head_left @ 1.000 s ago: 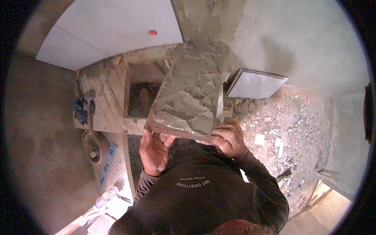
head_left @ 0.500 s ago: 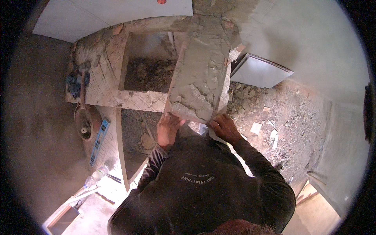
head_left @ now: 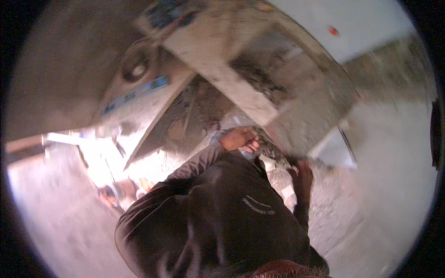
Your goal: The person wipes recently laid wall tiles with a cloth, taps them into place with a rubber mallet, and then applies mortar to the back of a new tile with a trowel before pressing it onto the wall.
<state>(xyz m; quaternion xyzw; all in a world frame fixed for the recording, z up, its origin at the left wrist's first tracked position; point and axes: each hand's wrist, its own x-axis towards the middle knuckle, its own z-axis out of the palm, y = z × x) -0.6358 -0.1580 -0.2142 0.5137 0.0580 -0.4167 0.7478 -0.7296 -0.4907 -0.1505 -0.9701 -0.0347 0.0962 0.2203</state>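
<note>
My left hand hovers in front of my chest, fingers loosely bent and apart with nothing between them. It is off the near end of the grey mortar-covered slab, which is smeared by motion. My right hand hangs lower on the right, beside the rubble on the floor and below a pale square panel. Its fingers are too blurred to make out, and so is anything in them.
A rough counter frame with a square opening runs across the top. At its left lie a blue spirit level and a round pan. Pale broken pieces lie on the floor near my right arm.
The view has swung leftward, so the counter now appears slanted. Both my hands have come away from the near edge of the mortar-covered slab; the right one has dropped outward.
</note>
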